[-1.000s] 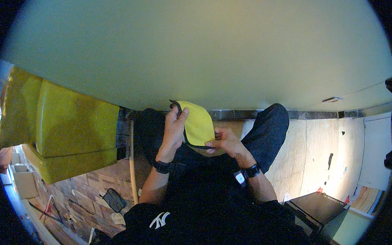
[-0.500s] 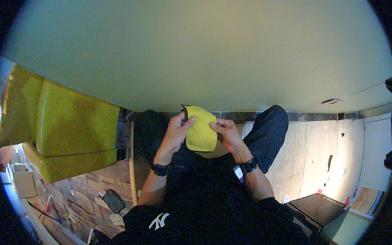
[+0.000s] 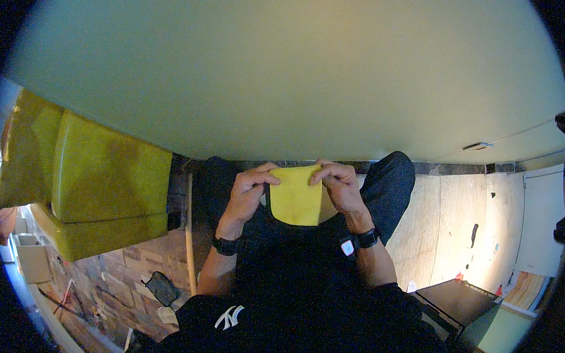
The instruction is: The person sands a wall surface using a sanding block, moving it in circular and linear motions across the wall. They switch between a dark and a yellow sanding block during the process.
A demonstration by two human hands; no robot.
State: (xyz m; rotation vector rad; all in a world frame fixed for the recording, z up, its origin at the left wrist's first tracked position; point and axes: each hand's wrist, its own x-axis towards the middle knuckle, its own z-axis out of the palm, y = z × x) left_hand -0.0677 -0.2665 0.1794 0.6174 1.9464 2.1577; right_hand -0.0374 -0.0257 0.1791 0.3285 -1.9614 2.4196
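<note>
Before a green wall [image 3: 287,69], left hand [image 3: 249,190] and right hand [image 3: 340,186] pinch yellow cloth [image 3: 295,200] by its upper corners: likely light, soft, best held there; backing unclear.

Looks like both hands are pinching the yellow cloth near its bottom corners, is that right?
Not the bottom corners: the head view shows the left hand and right hand pinching the yellow cloth near its top corners.
</note>
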